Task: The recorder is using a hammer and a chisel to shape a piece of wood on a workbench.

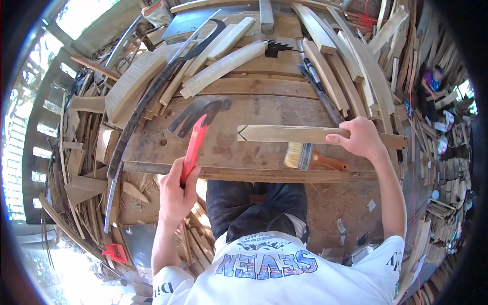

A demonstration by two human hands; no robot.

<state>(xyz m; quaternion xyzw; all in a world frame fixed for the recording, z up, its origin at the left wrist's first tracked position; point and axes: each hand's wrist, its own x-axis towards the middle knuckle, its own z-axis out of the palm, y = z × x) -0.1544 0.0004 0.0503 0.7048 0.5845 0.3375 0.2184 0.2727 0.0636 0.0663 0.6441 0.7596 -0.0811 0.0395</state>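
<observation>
My left hand (179,188) grips a claw hammer by its red handle (194,147), its dark head (207,111) raised at the upper left of that hand. My right hand (358,138) holds a flat wooden strip (279,133) crosswise, with a dark angled mark at its left end. Just below the strip, a paintbrush (325,161) with pale bristles and a wooden handle lies near the front edge of the wooden bench (218,172). A long dark tool (317,86) lies behind my right hand.
Several loose boards (223,66) cover the back and sides of the bench, with a long curved dark tool (142,109) along the left and a black serrated piece (278,50) at the back. Stacked offcuts line both sides. A seated person (432,89) is at the far right.
</observation>
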